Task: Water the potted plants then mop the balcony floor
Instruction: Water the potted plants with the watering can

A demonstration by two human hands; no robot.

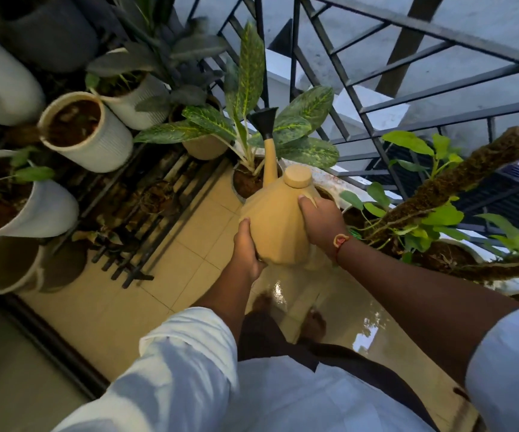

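**Both grips clamped on the watering can beside the speckled plant**

The left grip [247, 247] cups the lower side of the mustard-yellow faceted plastic watering can [275, 227], thumb up its flank and fingers curled beneath. The right grip [319, 219] wraps over the can's upper right shoulder. The can is held between them, its spout pointing away from the person and its black funnel-shaped rose [263, 118] among the leaves of the green, yellow-speckled potted plant [252, 82]. Below lie wet beige floor tiles [189, 244], with a dark metal railing [376, 73] beyond.
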